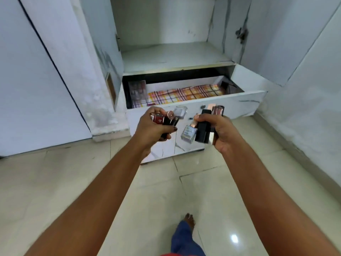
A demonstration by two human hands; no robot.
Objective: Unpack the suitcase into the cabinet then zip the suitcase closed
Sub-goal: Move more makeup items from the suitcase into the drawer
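1. Now, from my head camera, I look down at both my arms stretched out over the tiled floor toward the open cabinet.
2. My left hand is clenched around a bunch of small cosmetics: a red bottle, a dark tube and a piece with a round pinkish cap. Motion blur keeps me from telling them apart any further.
3. My right hand is grasping another bunch: a black rectangular case, a clear nail-polish bottle hanging at the left of my fingers, and a pinkish tube sticking up at the top.
4. Both hands are held just in front of the pulled-out drawer at the bottom of the cabinet, a little apart from each other.
5. Inside the drawer lies a checked cloth in orange, yellow and purple, with a clear box at its left end and a dark object at the back right corner.
6. Above the drawer is a bare white shelf.
7. Cabinet doors stand open on either side, and my bare foot with a blue trouser leg shows below on the floor.
8. I cannot see the suitcase in this view.
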